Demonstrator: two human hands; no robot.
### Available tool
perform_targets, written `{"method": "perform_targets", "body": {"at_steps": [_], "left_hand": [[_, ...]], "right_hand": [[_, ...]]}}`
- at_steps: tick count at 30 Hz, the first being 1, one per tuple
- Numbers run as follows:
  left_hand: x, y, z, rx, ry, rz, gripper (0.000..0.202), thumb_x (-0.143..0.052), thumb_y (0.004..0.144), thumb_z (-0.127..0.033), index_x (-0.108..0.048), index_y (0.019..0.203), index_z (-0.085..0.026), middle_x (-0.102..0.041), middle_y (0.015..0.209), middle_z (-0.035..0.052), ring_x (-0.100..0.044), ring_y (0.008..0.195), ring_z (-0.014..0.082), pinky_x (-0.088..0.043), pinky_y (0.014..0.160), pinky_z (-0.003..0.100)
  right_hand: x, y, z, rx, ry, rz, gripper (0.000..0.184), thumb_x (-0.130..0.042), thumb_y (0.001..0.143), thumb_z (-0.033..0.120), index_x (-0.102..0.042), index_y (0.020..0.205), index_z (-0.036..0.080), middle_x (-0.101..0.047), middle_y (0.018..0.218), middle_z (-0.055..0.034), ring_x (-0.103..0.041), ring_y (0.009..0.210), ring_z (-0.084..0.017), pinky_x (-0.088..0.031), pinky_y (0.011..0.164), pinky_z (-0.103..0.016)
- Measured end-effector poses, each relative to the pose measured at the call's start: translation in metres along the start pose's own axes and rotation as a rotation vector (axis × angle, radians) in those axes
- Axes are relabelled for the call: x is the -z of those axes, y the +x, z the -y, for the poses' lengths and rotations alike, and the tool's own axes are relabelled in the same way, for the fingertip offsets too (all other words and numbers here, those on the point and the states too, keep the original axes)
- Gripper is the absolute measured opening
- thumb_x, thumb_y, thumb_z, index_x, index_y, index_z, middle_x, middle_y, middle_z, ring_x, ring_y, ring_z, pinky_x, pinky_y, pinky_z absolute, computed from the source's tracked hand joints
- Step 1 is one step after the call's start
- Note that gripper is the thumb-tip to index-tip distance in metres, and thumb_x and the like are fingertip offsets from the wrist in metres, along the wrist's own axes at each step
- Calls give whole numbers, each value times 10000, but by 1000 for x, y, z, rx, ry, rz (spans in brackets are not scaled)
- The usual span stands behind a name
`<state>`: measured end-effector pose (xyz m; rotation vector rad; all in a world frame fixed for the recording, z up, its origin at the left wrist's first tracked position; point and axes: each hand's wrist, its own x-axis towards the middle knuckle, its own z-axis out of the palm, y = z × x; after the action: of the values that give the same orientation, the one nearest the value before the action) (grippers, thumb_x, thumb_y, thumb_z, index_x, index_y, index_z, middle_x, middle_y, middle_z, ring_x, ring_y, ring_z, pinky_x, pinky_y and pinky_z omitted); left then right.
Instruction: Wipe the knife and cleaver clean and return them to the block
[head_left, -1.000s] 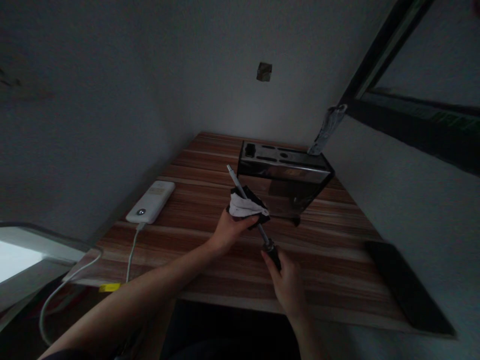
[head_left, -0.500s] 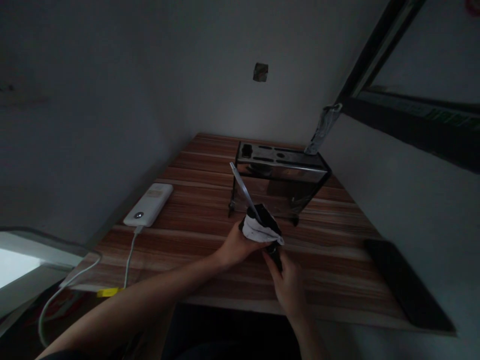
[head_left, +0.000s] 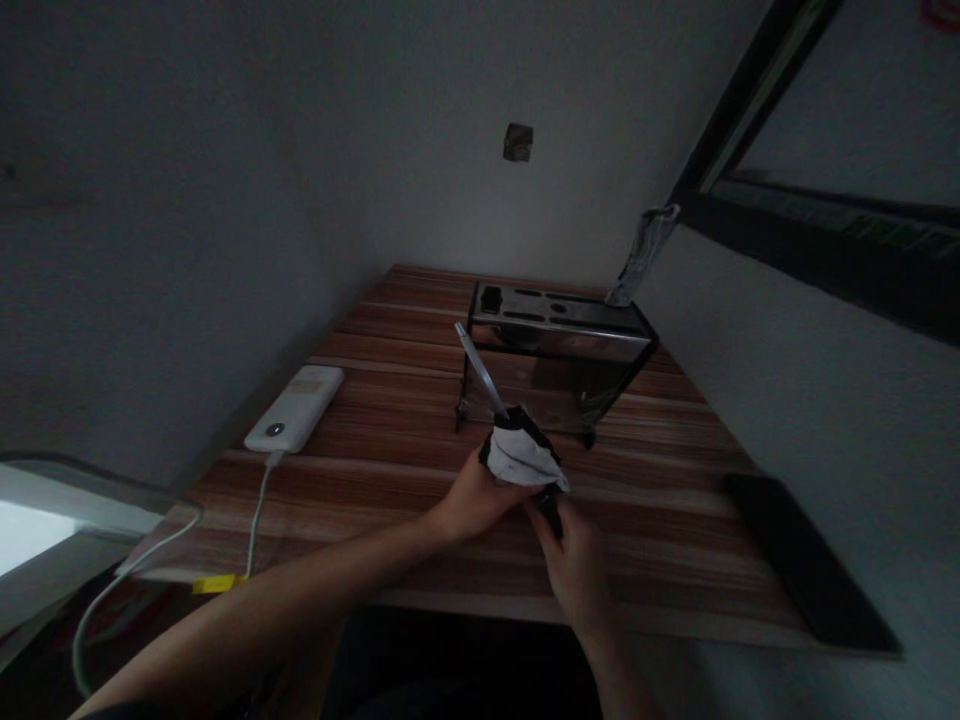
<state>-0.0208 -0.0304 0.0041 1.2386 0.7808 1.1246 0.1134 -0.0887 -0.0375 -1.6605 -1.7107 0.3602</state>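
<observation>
My left hand (head_left: 476,495) is closed around a black and white cloth (head_left: 517,455), which is wrapped about the lower part of a knife (head_left: 480,368). The knife's narrow metal blade sticks out of the cloth, slanting up and to the left. Just below the cloth, my right hand (head_left: 574,560) grips the knife's black handle. Beyond both hands stands a knife block (head_left: 562,318) with a slotted metal top and see-through sides. A grey, plastic-looking piece (head_left: 643,258) rises from its right end. The blade's lower part is hidden by the cloth.
On the left of the wood-grain table (head_left: 390,400) lies a white power bank (head_left: 296,408) with a white cable (head_left: 259,515) and a yellow tag (head_left: 217,583). A flat black object (head_left: 810,560) rests at the right edge. Walls border the table's back and sides.
The cloth now lies over more of the blade's lower part, and its white side shows wider. Both hands keep their grip in nearly the same place. The view has shifted slightly.
</observation>
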Motion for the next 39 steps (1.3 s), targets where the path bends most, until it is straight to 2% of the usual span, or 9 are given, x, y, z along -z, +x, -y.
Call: {"method": "perform_targets", "body": {"at_steps": [6,12,18,24,29,34,39], "left_hand": [[0,0,-4,-31,0,11,290,-743,607,-217,-604,852,-146,-699,946,86,-651,879,196,-508,829,317],[6,4,-7,-58,57,-11,324,-757,596,-235,-631,879,-143,-709,940,88,-659,875,210,-520,812,318],[13,11,-10,-75,76,-95,330,-761,575,-237,-646,869,-142,-715,929,86,-664,869,221,-527,812,331],[21,17,-20,-105,97,-157,288,-748,593,-260,-661,838,-136,-719,902,90,-667,860,227,-523,813,333],[29,23,-25,-182,85,-239,317,-736,601,-279,-658,873,-137,-717,926,90,-662,887,229,-510,842,348],[37,29,-25,-259,128,-254,272,-725,617,-287,-676,841,-140,-720,891,84,-663,863,224,-511,836,349],[46,36,-24,-257,50,-373,341,-760,579,-311,-675,859,-135,-715,892,80,-660,851,221,-507,830,345]], "right_hand": [[1,1,2,32,51,4,335,-424,886,432,-628,847,170,-705,722,-83,-680,670,-226,-456,573,-258],[1,2,5,41,86,1,281,-453,878,400,-630,897,181,-713,774,-78,-686,716,-220,-468,606,-247],[1,3,4,17,103,37,302,-442,884,420,-617,857,177,-696,716,-59,-678,669,-206,-460,590,-235],[2,3,6,8,114,56,322,-439,883,446,-628,870,186,-713,782,-72,-683,702,-206,-475,634,-237],[0,3,5,-4,109,70,347,-432,881,469,-630,911,185,-712,764,-74,-683,691,-217,-483,636,-255],[-1,2,3,-4,95,84,352,-435,879,473,-636,885,185,-712,775,-74,-683,701,-217,-486,643,-259],[2,2,6,9,90,105,346,-430,886,463,-638,912,188,-711,759,-64,-684,679,-201,-483,634,-241]]}}
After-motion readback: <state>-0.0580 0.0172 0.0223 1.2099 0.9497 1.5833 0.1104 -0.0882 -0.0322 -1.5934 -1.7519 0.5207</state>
